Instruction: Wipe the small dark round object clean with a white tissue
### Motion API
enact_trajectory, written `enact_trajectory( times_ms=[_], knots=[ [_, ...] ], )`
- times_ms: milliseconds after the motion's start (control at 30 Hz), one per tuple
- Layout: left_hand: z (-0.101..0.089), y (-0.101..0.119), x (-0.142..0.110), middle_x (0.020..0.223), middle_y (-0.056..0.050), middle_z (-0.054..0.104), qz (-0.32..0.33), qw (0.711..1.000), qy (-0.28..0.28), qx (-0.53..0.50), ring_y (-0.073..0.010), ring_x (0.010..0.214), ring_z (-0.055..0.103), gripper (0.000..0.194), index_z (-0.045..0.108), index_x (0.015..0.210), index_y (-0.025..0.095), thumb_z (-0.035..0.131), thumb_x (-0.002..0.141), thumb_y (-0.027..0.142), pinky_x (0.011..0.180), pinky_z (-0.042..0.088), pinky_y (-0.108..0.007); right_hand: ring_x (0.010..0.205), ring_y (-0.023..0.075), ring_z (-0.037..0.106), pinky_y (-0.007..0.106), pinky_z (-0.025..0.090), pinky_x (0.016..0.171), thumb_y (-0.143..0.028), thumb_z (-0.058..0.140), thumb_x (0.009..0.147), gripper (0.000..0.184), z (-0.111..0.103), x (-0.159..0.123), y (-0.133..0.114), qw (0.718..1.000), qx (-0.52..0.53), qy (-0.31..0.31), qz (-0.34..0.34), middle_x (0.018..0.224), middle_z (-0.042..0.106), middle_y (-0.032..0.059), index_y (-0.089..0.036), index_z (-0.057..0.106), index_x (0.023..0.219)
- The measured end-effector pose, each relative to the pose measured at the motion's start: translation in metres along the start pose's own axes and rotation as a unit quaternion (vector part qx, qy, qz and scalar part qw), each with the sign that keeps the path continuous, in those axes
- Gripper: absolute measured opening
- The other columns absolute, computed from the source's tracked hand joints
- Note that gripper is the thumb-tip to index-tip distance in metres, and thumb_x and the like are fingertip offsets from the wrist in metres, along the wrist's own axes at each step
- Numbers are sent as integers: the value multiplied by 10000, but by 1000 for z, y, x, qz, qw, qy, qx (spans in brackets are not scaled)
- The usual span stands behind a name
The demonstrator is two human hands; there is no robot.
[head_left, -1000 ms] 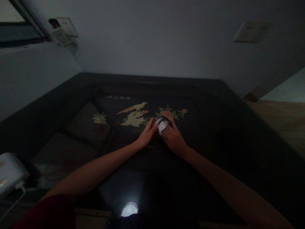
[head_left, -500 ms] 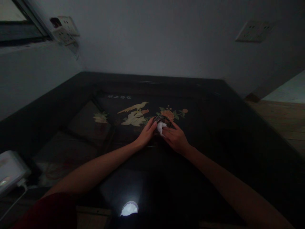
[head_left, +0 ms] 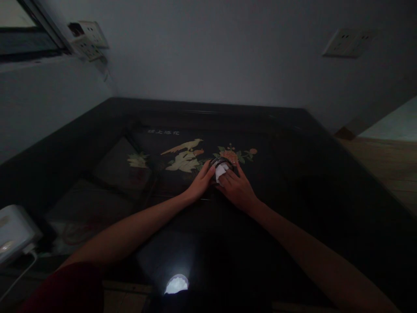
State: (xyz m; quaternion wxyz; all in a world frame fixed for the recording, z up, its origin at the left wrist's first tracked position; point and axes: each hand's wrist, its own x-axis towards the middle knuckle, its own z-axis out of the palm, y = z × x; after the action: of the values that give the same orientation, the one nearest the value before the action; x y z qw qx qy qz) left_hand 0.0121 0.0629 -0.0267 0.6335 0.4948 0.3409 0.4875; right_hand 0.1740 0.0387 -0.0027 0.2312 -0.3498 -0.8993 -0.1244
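A small round glassy dish (head_left: 213,161), dark in this dim light, is held over the middle of the black tabletop. My left hand (head_left: 202,181) grips its left side, the thumb lying along the near rim. In the dish's mouth is a crumpled white tissue (head_left: 220,171). My right hand (head_left: 239,188) presses this tissue inside with its fingertips, while a finger reaches along the dish's right side. Part of the dish is hidden by the hands and the tissue.
The glossy black table (head_left: 208,226) carries an inlaid bird picture (head_left: 184,161) and flowers. A white box-shaped device (head_left: 16,234) with a cable stands at the left edge. Wall sockets (head_left: 348,42) are at the back, and a bright lamp reflection shows near me.
My right fingers have shifted slightly within the dish, and the tissue is spread wider and lies differently. My left hand keeps its hold in nearly the same place.
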Motion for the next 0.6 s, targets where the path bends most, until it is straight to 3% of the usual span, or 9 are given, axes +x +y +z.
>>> enact_trajectory(
  times_ms=[200,367,600],
  knots=[
    [5,4,-1,1249,-66,576,-6,1000,22,-15,-245,1115,552,515,494,1233,253,586,815,540,825,525,-337,1108,298,598,636,281,1084,-253,457,955,326,-2,2,-8,996,-71,-27,42,1180,658,201,-72,571,1202],
    [7,8,-2,1256,-86,585,34,998,31,32,-247,1174,530,508,512,1239,213,581,831,508,982,447,-371,1060,276,626,622,340,1055,-87,350,954,342,-9,4,-14,994,-93,-25,59,1178,663,195,-57,582,1204],
    [5,3,-1,1298,-99,567,46,998,16,30,-261,1200,524,534,490,1280,205,603,828,466,1049,394,-411,933,234,671,536,337,1099,-69,391,928,298,-10,3,-12,998,-44,-6,43,986,732,146,-93,656,1064]
  ],
)
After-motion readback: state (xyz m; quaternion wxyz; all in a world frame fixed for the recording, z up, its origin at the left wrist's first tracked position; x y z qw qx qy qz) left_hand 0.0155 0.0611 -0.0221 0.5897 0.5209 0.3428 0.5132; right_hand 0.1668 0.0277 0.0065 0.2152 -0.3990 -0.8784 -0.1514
